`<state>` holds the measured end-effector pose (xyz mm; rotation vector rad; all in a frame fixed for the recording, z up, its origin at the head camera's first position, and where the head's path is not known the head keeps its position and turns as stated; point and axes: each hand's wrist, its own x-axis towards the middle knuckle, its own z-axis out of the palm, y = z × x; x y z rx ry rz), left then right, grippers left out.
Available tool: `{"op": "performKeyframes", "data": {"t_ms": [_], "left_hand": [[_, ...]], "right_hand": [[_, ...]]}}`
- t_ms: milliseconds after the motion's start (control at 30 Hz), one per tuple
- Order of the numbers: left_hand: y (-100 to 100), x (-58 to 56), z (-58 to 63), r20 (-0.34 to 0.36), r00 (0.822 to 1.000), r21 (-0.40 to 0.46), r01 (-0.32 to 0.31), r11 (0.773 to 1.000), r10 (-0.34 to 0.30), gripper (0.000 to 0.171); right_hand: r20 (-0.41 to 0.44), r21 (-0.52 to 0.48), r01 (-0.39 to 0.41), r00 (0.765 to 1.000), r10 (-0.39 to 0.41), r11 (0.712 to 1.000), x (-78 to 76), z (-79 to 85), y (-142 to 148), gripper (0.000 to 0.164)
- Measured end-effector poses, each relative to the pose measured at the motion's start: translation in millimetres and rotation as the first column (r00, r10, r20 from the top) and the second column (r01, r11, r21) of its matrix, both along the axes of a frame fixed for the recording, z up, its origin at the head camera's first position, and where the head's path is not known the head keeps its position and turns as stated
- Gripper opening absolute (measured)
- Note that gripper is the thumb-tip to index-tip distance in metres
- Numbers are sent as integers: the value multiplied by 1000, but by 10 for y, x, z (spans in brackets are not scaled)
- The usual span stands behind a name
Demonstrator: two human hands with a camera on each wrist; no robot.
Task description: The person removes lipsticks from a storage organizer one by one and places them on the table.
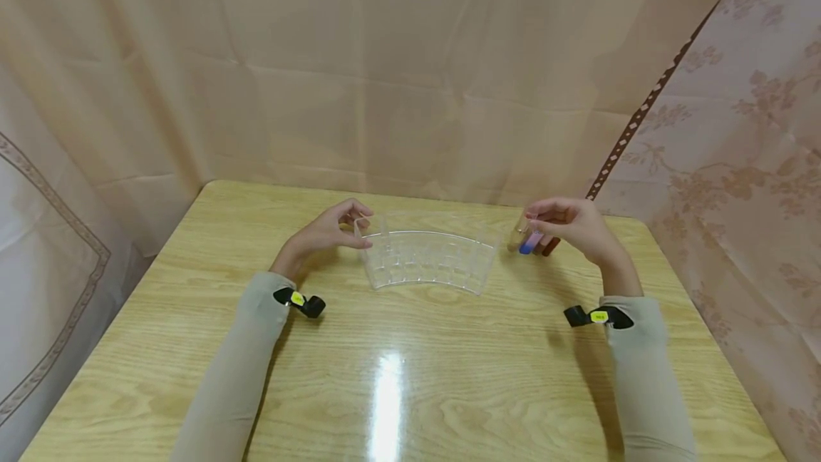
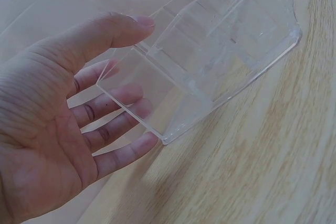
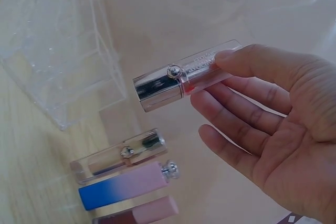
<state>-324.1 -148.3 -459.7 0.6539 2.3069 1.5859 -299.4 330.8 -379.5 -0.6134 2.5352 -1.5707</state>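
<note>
A clear plastic organizer (image 1: 426,259) with stepped compartments and a curved front stands on the table. My left hand (image 1: 328,229) holds its left end, the thumb (image 2: 128,31) on the near side and the other fingers showing through the transparent wall. To the right of the organizer, my right hand (image 1: 574,228) pinches a lipstick (image 3: 184,74) between thumb and fingers; it has a shiny metallic end and a clear part. Below it in the right wrist view are a clear-and-gold lip tube (image 3: 119,156), a pink-to-blue tube (image 3: 123,184) and a pink-and-dark-red tube (image 3: 139,212).
The wood-grain table (image 1: 449,376) carries a bright light reflection near its front. A beige curtain (image 1: 410,77) hangs behind its back edge, and a flowered cloth (image 1: 757,162) hangs at the right.
</note>
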Motion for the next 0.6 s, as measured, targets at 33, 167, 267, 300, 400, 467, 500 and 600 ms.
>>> {"op": "performKeyframes", "data": {"t_ms": [33,167,267,300,400,467,500,600], "left_hand": [[0,-3,-1,0,1000,-1,1,1000,-1,59],[7,-6,2,5,1000,-2,4,1000,-4,59],[11,-2,6,5,1000,-2,5,1000,-5,59],[13,0,8,5,1000,-1,5,1000,-5,59],[12,12,4,1,1000,-5,4,1000,-4,59],[12,21,3,0,1000,-12,2,1000,-2,60],[12,22,3,0,1000,-14,2,1000,-2,60],[11,23,3,5,1000,-23,-1,1000,1,60]], "right_hand": [[9,-1,-6,1000,6,1000,6,-10,-1,31],[24,9,-27,999,27,1000,31,-55,-4,32],[14,44,-20,1000,20,999,41,-94,-8,32],[12,49,-19,1000,18,999,46,-105,-8,32],[6,59,-20,1000,19,998,47,-146,-3,29],[0,59,-24,1000,24,998,52,-166,2,28],[0,64,-23,1000,23,998,56,-174,1,27],[-1,84,-18,1000,18,996,71,-191,0,28]]}}
